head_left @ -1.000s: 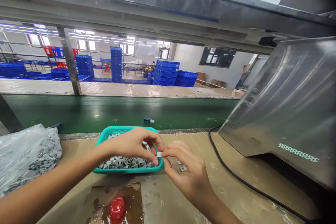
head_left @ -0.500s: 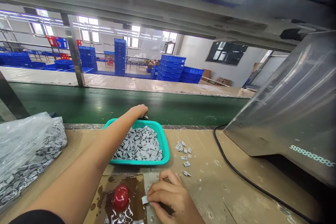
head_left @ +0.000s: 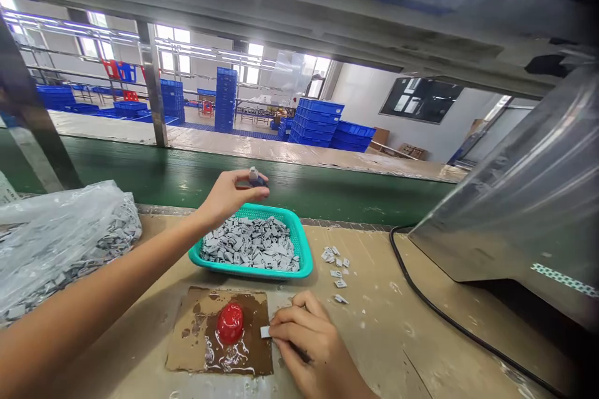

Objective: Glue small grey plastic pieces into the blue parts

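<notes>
My left hand [head_left: 229, 194] is raised over the far edge of a teal plastic basket [head_left: 306, 255], in front of the conveyor. Between its thumb and fingers is a small grey plastic part [head_left: 254, 176]. Many similar grey plastic parts [head_left: 255, 243] fill the basket. Low in view, my right hand [head_left: 306, 336] rests by the worktop with its fingers closed on a small flat light-grey plastic piece [head_left: 265, 331]. Just left of that hand, a shiny red oval object [head_left: 230, 324] sits on a wet brown board [head_left: 189, 352].
Several loose grey parts [head_left: 337, 274] lie right of the basket. A clear plastic bag [head_left: 79, 230] of grey parts stands at left. Behind runs a green conveyor belt [head_left: 318, 193]. A black cable [head_left: 421, 293] curves beside a metal housing [head_left: 505, 199] at right. A shelf hangs overhead.
My left hand has turned and lifted off the basket's far side, bringing the grey part into sight. The right hand keeps its piece beside the board. The view has shifted slightly left.
</notes>
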### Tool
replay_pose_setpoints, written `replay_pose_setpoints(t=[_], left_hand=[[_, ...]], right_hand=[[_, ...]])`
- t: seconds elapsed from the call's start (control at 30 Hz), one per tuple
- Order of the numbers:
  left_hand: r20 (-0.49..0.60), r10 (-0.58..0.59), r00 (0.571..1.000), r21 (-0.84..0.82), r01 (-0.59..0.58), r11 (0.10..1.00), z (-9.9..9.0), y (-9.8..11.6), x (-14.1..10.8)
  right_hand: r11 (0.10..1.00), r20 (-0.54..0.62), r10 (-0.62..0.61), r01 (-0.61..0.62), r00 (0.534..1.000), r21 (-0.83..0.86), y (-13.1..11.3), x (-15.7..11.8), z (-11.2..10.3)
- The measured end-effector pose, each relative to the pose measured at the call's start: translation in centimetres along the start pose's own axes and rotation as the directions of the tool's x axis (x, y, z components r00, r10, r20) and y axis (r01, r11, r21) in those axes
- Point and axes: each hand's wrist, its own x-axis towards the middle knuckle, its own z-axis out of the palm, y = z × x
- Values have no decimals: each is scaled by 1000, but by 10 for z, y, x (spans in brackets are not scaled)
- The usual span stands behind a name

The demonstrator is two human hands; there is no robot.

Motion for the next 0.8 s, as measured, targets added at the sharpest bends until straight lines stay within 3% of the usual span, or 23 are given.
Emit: replay_pose_setpoints(t=[0.07, 0.13, 0.27, 0.4, 0.6, 0.7, 0.8], left_hand=[[62, -68, 996, -243, 82, 967, -6, 14, -35], [118, -151, 981, -385, 185, 904, -13, 21, -65], [135, -297, 945, -392, 326, 860, -22, 20, -97], [107, -353, 929, -308, 369, 877, -24, 15, -104], [109, -251, 962, -245, 270, 931, -25, 20, -102], [161, -194, 968, -186, 223, 957, -24, 22, -104], [234, -167, 958, -126, 200, 972, -23, 22, -108]], right_hand=[[1000, -7, -12, 11, 1000, -14, -2, 1, 0], [999, -13, -24, 24, 1000, -38, -6, 5, -5], [997, -44, -46, 43, 998, -65, -24, 26, -27], [997, -48, -39, 35, 998, -72, -42, 42, -40], [989, 38, -55, 59, 998, -135, -42, 38, -32], [993, -92, -53, 42, 994, -108, -46, 46, -37], [999, -197, -16, 22, 980, 28, -53, 60, -40]])
